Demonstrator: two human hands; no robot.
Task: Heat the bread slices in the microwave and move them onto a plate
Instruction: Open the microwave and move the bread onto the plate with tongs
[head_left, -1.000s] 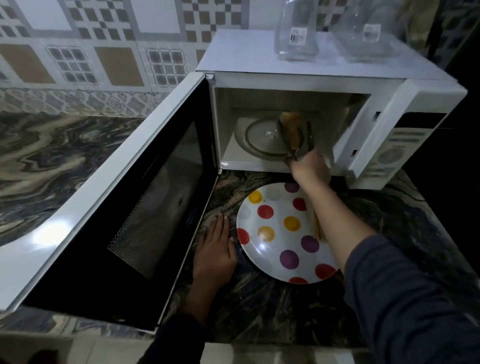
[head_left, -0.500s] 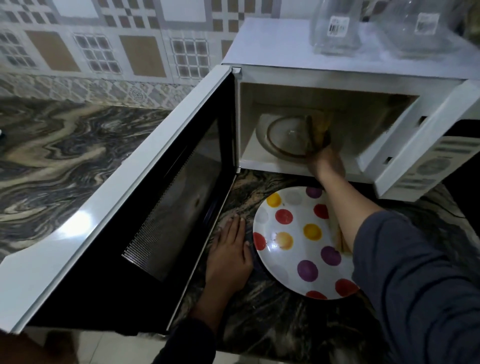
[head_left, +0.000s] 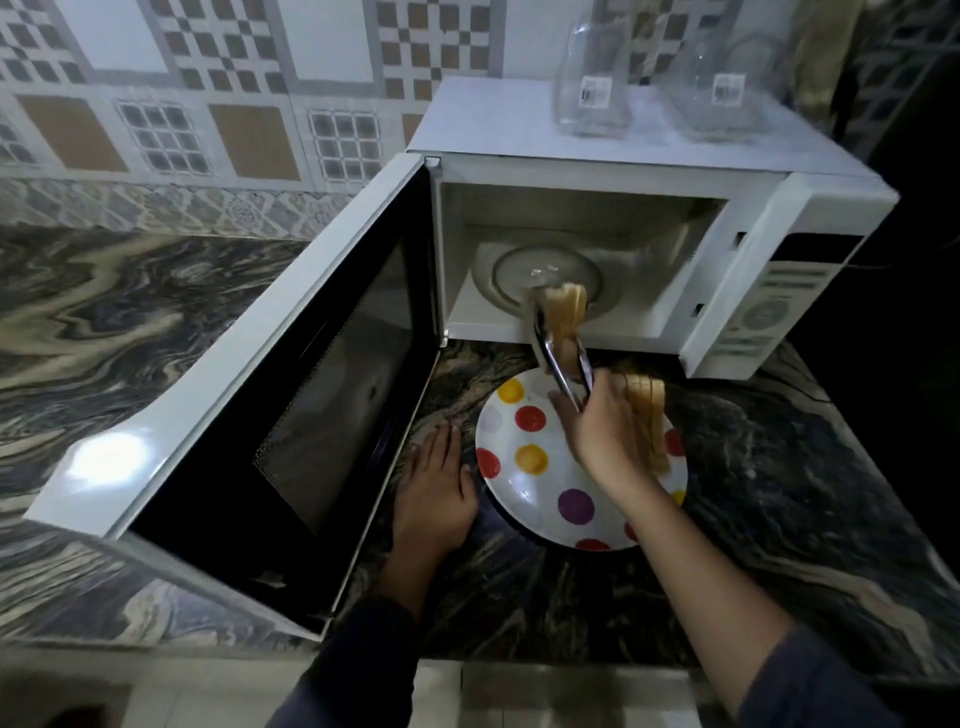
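Fingers of the right hand (head_left: 597, 436) curled round the tongs (head_left: 558, 358), which pinched the bread (head_left: 569, 312), seemingly two slices, edge-on at the microwave (head_left: 571, 171) mouth over the plate (head_left: 530, 499)'s far rim, so an eased squeeze could drop it short, while the left hand (head_left: 434, 493) lay flat on the tabletop (head_left: 779, 467).

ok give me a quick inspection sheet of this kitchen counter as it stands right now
Surface: dark veined stone countertop, bearing the microwave and plate.
Job's things: door swung wide open; glass turntable inside; tongs clamp bread slices at the cavity mouth; more slices on the spotted plate.
Clutter: two clear glass jars on the microwave.
Grippers: right hand grips the tongs; left hand lies flat on the countertop beside the plate.
Cables: nothing seen.
Surroundings: patterned tiled wall; dim light.
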